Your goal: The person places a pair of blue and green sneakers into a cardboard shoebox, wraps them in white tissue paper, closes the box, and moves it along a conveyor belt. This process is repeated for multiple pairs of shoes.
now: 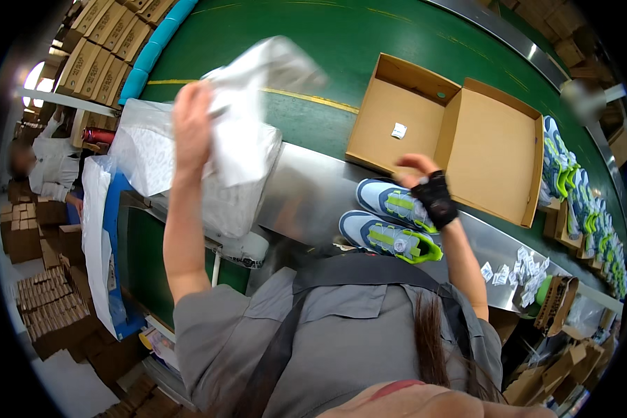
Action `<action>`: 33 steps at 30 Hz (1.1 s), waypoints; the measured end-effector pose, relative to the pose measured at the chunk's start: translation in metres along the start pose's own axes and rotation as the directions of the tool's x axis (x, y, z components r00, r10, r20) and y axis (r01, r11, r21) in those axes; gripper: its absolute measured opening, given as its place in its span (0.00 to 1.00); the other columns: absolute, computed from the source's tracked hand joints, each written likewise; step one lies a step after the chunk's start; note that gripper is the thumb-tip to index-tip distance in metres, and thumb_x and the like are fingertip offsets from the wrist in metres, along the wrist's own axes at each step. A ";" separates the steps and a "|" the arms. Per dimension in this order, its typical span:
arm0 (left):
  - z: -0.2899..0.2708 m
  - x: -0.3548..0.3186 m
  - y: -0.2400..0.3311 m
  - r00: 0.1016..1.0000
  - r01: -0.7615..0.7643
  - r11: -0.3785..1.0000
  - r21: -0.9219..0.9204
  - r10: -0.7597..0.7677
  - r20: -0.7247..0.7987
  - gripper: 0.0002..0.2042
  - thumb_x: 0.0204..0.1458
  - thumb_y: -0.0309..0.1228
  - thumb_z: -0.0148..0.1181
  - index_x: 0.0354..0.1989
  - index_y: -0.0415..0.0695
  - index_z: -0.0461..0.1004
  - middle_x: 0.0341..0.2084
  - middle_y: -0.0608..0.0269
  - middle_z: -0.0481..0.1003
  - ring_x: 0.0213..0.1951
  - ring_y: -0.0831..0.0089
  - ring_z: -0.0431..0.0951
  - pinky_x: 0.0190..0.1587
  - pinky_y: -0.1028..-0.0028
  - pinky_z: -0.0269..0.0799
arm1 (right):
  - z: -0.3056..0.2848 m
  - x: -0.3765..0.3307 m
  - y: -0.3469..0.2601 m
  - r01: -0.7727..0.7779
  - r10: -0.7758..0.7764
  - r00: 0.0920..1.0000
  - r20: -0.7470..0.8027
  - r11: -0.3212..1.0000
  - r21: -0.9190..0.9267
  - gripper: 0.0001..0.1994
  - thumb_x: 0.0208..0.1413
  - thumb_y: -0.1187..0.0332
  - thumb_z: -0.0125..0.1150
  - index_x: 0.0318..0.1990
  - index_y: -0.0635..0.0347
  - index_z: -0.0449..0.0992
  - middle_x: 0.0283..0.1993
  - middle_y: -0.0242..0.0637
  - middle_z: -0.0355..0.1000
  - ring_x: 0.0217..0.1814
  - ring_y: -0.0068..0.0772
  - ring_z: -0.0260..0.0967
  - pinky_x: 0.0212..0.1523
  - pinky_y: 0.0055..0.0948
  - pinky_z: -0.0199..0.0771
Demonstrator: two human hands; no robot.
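Observation:
My left hand [194, 129] is raised at the left, its fingers closed on a sheet of white tissue paper [240, 143] that is blurred by motion. Beneath it lies a stack of white paper [146, 143] partly wrapped in clear plastic. My right hand [428, 191], in a black fingerless glove, hovers over the shoes, fingers loosely bent and apart, with nothing visible in them. Two light-blue sneakers with lime-green trim, the farther one [380, 195] and the nearer one [373, 231], sit side by side on the metal ledge. Behind them an open cardboard shoebox [494, 146] holds a small white packet [398, 131].
A green conveyor belt [313, 42] runs behind the metal ledge [299, 184]. Loose white packets [526, 275] lie at the right. Rows of similar sneakers [585, 202] stand far right, stacked shoeboxes [101, 59] far left. Another person [52, 160] works at the left.

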State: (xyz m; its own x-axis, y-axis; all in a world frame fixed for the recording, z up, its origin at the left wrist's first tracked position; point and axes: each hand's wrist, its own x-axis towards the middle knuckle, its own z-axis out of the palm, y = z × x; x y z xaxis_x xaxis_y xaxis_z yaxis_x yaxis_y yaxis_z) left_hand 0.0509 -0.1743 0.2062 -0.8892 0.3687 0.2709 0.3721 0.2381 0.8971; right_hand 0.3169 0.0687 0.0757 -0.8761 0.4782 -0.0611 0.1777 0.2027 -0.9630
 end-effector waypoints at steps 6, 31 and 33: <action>0.139 -0.019 0.076 0.921 -0.038 0.943 -0.331 0.161 0.354 0.09 0.55 0.30 0.46 0.36 0.36 0.62 0.20 0.67 0.67 0.20 0.86 0.63 0.20 0.83 0.61 | 0.025 -0.003 -0.077 0.230 -0.233 0.972 0.001 0.961 -0.151 0.16 0.40 0.66 0.64 0.38 0.60 0.70 0.31 0.32 0.69 0.25 0.21 0.59 0.34 0.23 0.64; 0.207 -0.063 0.038 0.821 -0.058 0.904 -0.423 0.284 0.495 0.05 0.51 0.22 0.49 0.35 0.38 0.70 0.31 0.66 0.70 0.32 0.79 0.69 0.34 0.79 0.65 | -0.081 0.020 -0.052 0.285 -0.158 0.891 -0.426 0.925 0.253 0.14 0.52 0.59 0.55 0.24 0.61 0.69 0.19 0.26 0.61 0.25 0.13 0.55 0.25 0.20 0.58; 0.200 -0.041 0.026 0.868 -0.163 0.876 -0.454 0.346 0.357 0.12 0.54 0.23 0.45 0.46 0.37 0.65 0.39 0.62 0.69 0.40 0.76 0.69 0.44 0.79 0.63 | -0.085 0.032 -0.031 0.369 -0.203 0.804 -0.559 0.907 0.201 0.18 0.52 0.56 0.53 0.24 0.64 0.68 0.18 0.30 0.60 0.24 0.15 0.56 0.26 0.23 0.60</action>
State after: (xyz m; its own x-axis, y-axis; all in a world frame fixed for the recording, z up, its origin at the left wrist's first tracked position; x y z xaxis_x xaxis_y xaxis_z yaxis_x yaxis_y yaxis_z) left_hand 0.1506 -0.0035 0.1479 -0.5479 0.7231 0.4207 0.3498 -0.2588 0.9004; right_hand 0.3210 0.1501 0.1263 -0.4901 0.8209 0.2931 -0.2525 0.1882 -0.9491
